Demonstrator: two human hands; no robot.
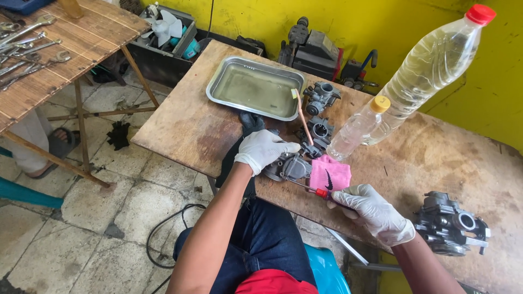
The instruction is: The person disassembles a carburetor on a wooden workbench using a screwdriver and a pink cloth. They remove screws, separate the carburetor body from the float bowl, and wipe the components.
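Steadying the carburetor (287, 166) with left hand (264, 148) fingers clamped over it, right hand (373, 209) pinching a screwdriver (313, 189) against its near side; likely loosening a screw, needing firm alignment.

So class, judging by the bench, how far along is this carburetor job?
Done: tray filled with liquid, parts laid beside it. In hand: left hand steadies a carburetor while right hand works a screwdriver into it. Left: another carburetor sits apart, untouched.
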